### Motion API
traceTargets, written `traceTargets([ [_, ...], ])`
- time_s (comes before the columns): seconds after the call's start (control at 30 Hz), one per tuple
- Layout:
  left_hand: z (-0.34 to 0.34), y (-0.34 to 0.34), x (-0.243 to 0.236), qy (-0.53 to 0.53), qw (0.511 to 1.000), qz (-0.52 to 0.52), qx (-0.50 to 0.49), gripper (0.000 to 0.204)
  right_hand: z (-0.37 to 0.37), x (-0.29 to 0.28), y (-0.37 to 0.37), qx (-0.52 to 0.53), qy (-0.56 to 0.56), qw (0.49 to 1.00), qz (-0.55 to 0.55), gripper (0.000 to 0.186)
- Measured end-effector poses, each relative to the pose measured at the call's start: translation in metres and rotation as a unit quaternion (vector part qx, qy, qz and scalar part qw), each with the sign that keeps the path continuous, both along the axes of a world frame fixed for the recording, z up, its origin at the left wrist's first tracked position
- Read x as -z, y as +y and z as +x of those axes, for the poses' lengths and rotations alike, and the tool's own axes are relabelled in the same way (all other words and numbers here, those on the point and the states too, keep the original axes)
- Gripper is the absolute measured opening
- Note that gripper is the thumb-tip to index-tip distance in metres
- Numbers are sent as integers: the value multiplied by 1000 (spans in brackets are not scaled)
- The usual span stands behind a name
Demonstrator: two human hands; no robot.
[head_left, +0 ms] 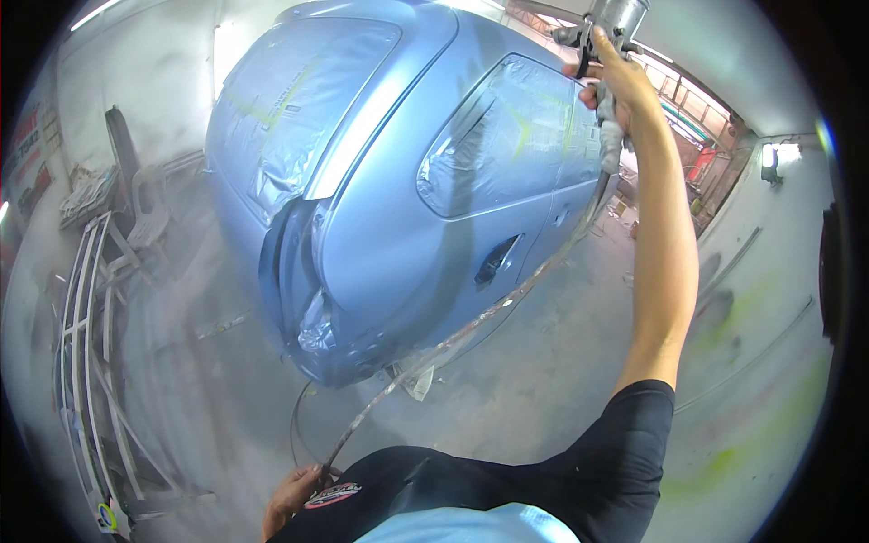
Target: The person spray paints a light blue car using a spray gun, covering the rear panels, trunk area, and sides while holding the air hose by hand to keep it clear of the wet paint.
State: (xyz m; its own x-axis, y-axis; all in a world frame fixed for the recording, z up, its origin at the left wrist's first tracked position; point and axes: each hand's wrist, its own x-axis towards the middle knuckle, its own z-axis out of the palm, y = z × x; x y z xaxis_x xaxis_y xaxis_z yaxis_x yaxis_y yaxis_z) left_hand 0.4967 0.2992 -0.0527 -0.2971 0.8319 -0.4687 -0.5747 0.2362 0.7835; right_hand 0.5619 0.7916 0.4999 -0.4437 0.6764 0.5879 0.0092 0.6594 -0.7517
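My right hand is raised at the top right, wrapped round a metal spray gun with a wrapped, paint-coated handle. A hose runs from the gun diagonally down to my left hand, which grips it at my waist, low on the left. Behind them stands a light blue car body, with plastic-and-tape masking over its side window and rear window. A dark opening shows in its side panel. The gun is near the upper side of the car; I cannot tell the gap.
A metal frame rack stands along the left, with a white plastic chair and a small table behind it. A pale wall with yellow overspray is at the right, and an opening shows at the far right back. The grey floor surrounds the car.
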Motion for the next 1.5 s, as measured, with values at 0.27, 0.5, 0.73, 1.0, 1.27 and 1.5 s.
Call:
traceTargets([
  [0.27,-6,8,70,-29,999,-5,-21,38,-13,-69,44,-140,-85,986,28,50],
  [0.5,50,71,85,109,989,-96,-7,43,-58,-102,155,-166,-22,986,14,48],
  [0.73,148,222,57,102,984,-90,-113,42,-85,-128,269,-224,-40,974,-10,43],
  [1.0,193,302,23,102,975,-86,-178,41,-138,-152,266,-289,-65,955,7,39],
  [1.27,200,291,27,101,962,-111,-228,40,-176,-159,192,-440,-49,896,33,34],
  [1.5,201,304,23,106,958,-122,-236,40,-157,-157,257,-374,-25,924,-79,51],
])
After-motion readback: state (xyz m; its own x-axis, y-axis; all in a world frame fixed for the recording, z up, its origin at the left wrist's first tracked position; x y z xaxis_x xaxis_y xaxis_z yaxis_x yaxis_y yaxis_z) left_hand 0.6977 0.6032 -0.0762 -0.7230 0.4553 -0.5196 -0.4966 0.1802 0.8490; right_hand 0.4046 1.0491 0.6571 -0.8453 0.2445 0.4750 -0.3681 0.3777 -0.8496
